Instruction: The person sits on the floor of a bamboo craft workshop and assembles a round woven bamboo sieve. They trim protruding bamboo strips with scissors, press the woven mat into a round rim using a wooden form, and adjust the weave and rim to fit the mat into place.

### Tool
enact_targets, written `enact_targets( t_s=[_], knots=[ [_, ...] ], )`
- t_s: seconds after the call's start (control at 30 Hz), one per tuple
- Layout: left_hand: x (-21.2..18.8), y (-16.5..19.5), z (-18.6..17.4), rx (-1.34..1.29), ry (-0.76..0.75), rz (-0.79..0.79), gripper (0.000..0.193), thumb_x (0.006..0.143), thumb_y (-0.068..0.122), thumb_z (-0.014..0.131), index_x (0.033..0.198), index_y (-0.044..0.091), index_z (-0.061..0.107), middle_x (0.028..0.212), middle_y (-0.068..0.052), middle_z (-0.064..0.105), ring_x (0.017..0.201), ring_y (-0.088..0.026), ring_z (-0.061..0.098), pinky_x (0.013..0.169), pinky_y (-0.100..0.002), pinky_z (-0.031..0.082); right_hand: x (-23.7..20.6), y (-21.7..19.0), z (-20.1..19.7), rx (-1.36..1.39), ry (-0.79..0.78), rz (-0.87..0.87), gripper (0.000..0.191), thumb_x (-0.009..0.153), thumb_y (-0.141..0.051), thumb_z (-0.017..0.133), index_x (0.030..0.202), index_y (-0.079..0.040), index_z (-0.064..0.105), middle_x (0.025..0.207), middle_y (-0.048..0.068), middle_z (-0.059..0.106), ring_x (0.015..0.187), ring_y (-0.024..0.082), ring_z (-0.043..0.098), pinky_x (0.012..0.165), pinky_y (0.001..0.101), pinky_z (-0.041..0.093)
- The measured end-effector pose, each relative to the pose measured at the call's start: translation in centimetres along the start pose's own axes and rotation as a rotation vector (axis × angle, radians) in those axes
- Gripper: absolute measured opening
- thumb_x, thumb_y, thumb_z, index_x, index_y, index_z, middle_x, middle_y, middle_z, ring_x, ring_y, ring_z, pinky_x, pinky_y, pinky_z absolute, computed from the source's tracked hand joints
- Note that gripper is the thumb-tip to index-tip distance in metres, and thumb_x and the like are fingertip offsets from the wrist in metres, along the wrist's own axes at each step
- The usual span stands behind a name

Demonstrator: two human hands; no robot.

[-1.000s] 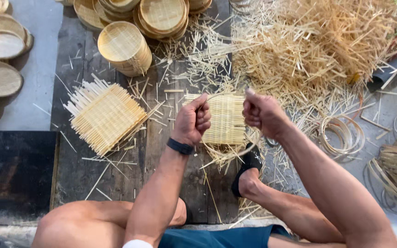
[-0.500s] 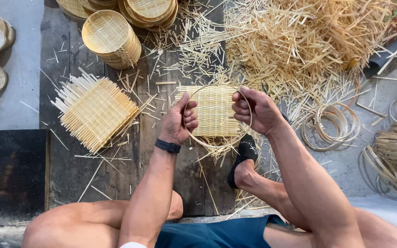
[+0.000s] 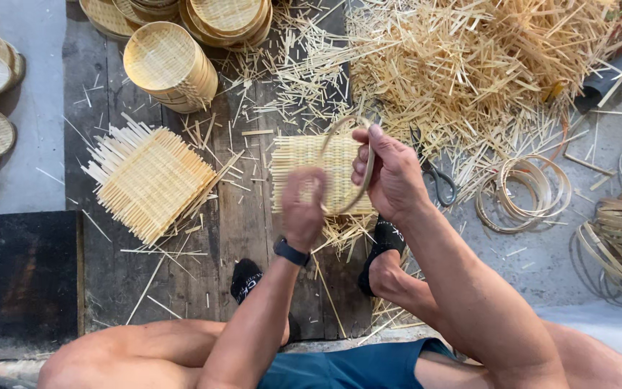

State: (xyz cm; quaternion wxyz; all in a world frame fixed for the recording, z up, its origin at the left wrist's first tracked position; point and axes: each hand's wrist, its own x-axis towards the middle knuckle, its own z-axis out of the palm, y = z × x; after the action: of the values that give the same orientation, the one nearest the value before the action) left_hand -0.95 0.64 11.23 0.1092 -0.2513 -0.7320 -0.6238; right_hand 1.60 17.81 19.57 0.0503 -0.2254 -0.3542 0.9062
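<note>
Hands, both mine, raised over the plank floor point(image 3: 239, 238). Right hand point(image 3: 390, 176) is curled tight around a thin bamboo hoop point(image 3: 363, 184), pinching its strip between thumb and fingers. Left hand point(image 3: 302, 209) is blurred; it looks closed on the hoop's lower arc, but I cannot tell the exact grip.

Hoop: held in the air, above a square woven bamboo mat point(image 3: 311, 169) lying flat on the planks between my feet.

Risks, as I judge them:
- The bent strip is springy; a loose pinch could let it snap open and flick out of my fingers.
- Forced too sharply, it could crack or splinter into the skin.
- Scissors point(image 3: 437, 180) lie just right of my right hand, easy to knock or to step on in socks.
- Loose bamboo slivers point(image 3: 469, 65) litter the floor near my feet.

Other stock:
- second woven mat point(image 3: 149, 180) with untrimmed ends, to my left;
- stacked round woven trays point(image 3: 170, 65) at the top;
- spare hoops point(image 3: 523, 191) to the right.

Packages, labels, signs: none visible; only small pale lettering on my black socks point(image 3: 383, 238).
</note>
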Motion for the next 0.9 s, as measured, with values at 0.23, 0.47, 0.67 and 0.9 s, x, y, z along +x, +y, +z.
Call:
enact_targets(
  t_s=[0.23, 0.47, 0.67, 0.9],
  knots=[
    [0.7, 3.7, -0.1, -0.737, -0.324, -0.68, 0.027, 0.106, 0.022, 0.063, 0.104, -0.002, 0.075, 0.068, 0.002, 0.053, 0.058, -0.005, 0.044, 0.051, -0.023, 0.035, -0.4, -3.5, 1.2, -1.482, 0.397, -0.113, 0.048, 0.103, -0.043, 0.063, 0.089, 0.001, 0.075, 0.075, 0.009, 0.067, 0.064, 0.021, 0.058, 0.059, 0.037, 0.045],
    [3.2, 3.7, -2.3, -0.999, -0.34, -0.892, 0.035, 0.104, 0.022, 0.053, 0.105, -0.006, 0.075, 0.061, 0.002, 0.048, 0.048, -0.007, 0.034, 0.045, -0.023, 0.028, -0.2, -5.5, -1.6, -1.187, -0.321, -0.733, 0.041, 0.112, -0.04, 0.058, 0.096, -0.005, 0.075, 0.079, 0.001, 0.061, 0.074, 0.014, 0.054, 0.064, 0.0298, 0.043],
    [2.7, 3.6, -2.0, -1.11, -0.232, -0.835, 0.028, 0.107, 0.02, 0.056, 0.095, -0.002, 0.069, 0.062, 0.004, 0.044, 0.049, -0.005, 0.032, 0.044, -0.022, 0.025, 0.8, -1.9, -3.9, -1.11, -0.095, -0.126, 0.061, 0.108, -0.046, 0.05, 0.072, -0.002, 0.072, 0.055, -0.001, 0.055, 0.052, 0.011, 0.047, 0.05, 0.031, 0.038],
    [3.7, -0.1, -3.4, -1.048, -0.109, -0.943, 0.029, 0.107, 0.023, 0.057, 0.104, -0.004, 0.067, 0.064, 0.006, 0.045, 0.051, -0.004, 0.036, 0.043, -0.022, 0.029, 1.6, 2.1, -3.8, -0.997, -0.222, -0.297, 0.037, 0.108, -0.031, 0.05, 0.107, -0.006, 0.077, 0.077, 0.006, 0.054, 0.072, 0.014, 0.052, 0.066, 0.033, 0.047]
  ],
)
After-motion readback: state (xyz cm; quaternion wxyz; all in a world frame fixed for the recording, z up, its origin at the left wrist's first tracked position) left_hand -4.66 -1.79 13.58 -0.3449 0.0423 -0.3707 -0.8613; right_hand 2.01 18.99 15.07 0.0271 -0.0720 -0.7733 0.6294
